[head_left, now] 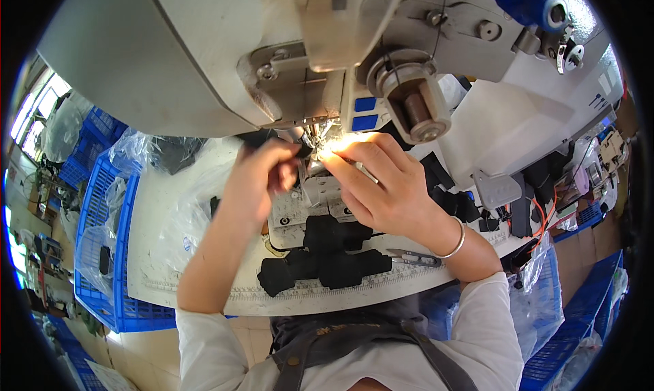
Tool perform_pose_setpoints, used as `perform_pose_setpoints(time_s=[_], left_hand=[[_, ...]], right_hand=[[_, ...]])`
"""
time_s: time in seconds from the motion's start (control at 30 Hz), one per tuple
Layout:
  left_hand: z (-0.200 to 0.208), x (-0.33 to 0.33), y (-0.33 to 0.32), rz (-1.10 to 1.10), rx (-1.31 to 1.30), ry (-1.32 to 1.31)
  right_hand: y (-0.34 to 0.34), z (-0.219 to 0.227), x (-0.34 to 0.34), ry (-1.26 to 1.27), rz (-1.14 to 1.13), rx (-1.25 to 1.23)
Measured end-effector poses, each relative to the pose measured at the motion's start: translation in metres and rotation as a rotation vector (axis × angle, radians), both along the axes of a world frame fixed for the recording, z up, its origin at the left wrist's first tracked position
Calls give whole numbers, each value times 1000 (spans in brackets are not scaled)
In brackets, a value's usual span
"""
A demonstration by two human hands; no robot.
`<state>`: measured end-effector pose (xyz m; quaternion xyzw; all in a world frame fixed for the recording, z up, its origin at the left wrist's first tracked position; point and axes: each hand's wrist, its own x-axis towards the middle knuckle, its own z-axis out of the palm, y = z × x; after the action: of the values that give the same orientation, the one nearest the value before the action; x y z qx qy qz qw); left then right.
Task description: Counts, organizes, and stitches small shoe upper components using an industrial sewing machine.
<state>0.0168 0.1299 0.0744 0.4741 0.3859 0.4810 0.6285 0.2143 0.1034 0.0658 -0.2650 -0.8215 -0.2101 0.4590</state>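
Observation:
Beneath the head of a white sewing machine (197, 57), both my hands meet at the brightly lit needle area (321, 135). My left hand (259, 180) is blurred, its thumb and forefinger pinched on a small black fabric piece (306, 150) just left of the needle. Close by on the other side, my right hand (385, 183) has thumb and forefinger drawn together at the presser foot; glare hides what is between them. Several black fabric pieces (340, 270) lie in an overlapping heap on the table's front edge. Thread snips (414, 257) rest to their right.
A ruler strip (238, 292) runs along the white table's (153, 255) curved front edge. Blue crates (122, 302) with plastic bags stand at the left. More black pieces (456, 204) lie right of the machine bed, near orange cords (543, 217). A thread spool (417, 108) hangs above my right hand.

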Motion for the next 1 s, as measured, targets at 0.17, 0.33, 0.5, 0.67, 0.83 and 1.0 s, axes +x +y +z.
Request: perform_pose_setpoints(time_s=[0.17,0.33,0.5,0.67,0.83,1.0], left_hand=[[-11,18,-41,142,85,-55],[-11,20,-42,170,135,-56],[-7,17,-30,135,43,-112],[-4,18,-28,152,-19,-121],[-4,18,-26,165,-14,-115],[-2,18,-26,181,-19,-118]], right_hand=[[-2,5,2,-37,25,-11],[-2,7,1,-34,20,-6],[0,6,-1,-25,2,21],[-2,3,1,-21,29,-56],[-3,2,1,-22,21,-46],[-3,3,0,-23,22,-34]])
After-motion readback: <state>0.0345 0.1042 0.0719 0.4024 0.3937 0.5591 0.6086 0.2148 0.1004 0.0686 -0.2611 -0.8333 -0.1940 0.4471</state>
